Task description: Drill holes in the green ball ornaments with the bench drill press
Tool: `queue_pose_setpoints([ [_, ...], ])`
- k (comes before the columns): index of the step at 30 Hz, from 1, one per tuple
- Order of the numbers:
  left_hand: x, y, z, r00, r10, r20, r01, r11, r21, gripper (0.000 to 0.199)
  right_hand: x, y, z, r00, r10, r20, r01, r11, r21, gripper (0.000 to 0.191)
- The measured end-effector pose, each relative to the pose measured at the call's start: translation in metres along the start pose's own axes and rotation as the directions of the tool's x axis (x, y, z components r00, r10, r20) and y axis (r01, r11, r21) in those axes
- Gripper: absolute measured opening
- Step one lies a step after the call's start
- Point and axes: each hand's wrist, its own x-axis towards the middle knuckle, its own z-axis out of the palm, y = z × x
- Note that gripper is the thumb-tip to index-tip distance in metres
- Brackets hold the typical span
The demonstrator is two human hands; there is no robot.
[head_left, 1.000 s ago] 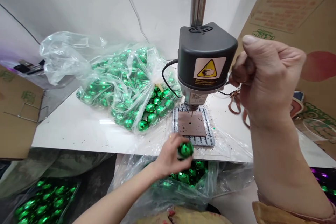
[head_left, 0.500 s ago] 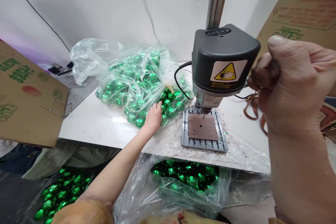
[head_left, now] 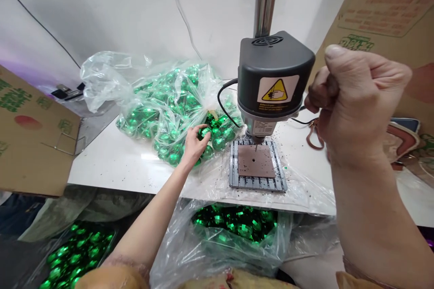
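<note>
My left hand (head_left: 194, 146) has its thumb and fingers around a shiny green faceted ball (head_left: 205, 133) at the opening of a clear plastic bag (head_left: 176, 119) full of such balls. Just to the right stands a small black drill press (head_left: 276, 65) with a yellow warning label. Its bit points down above a brown board (head_left: 256, 167) with a dark hole, lying on a slotted grey metal base (head_left: 281, 184). Beside the drill head, my right hand (head_left: 356, 95) is closed in a fist; whatever its fingers grip is hidden.
An open plastic bag of green balls (head_left: 233, 223) lies below the table's front edge, and more green balls (head_left: 76, 253) are at lower left. Cardboard boxes stand left (head_left: 37, 144) and right (head_left: 376, 9). Dark shavings dot the white table (head_left: 125, 167). A brown strap (head_left: 314, 137) lies behind my right hand.
My left hand has drawn back slightly from the bag's opening, and a green ball now shows between its fingers. The view has shifted a little; my right fist stays beside the drill head.
</note>
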Motion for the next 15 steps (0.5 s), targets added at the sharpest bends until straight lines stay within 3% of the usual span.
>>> queue_pose_setpoints([
  [2,-0.017,0.018,0.007,0.998,-0.036,0.057,0.051,0.953,-0.3,0.04,0.001,0.001,0.0,1.0,-0.001,0.016,0.001,1.0,0.002,0.045],
  [4,-0.035,0.034,0.02,0.973,-0.098,0.211,0.202,0.805,-0.558,0.049,0.001,0.001,0.0,1.0,-0.015,0.023,0.014,1.0,0.021,0.046],
  [6,-0.051,0.044,0.038,0.926,-0.152,0.347,0.36,0.636,-0.683,0.055,0.002,0.002,0.0,1.0,-0.022,0.014,0.021,0.999,0.031,0.046],
  [8,-0.06,0.047,0.056,0.893,-0.189,0.409,0.442,0.546,-0.712,0.058,0.002,0.002,0.0,1.0,-0.015,0.009,0.015,0.999,0.033,0.046],
  [10,-0.063,0.043,0.069,0.885,-0.205,0.419,0.458,0.55,-0.698,0.059,0.001,0.002,0.0,1.0,-0.005,0.013,0.005,1.0,0.02,0.046],
  [15,-0.063,0.026,0.083,0.914,-0.135,0.382,0.358,0.71,-0.606,0.06,0.002,0.002,0.001,1.0,-0.007,0.016,0.007,1.0,0.022,0.047],
])
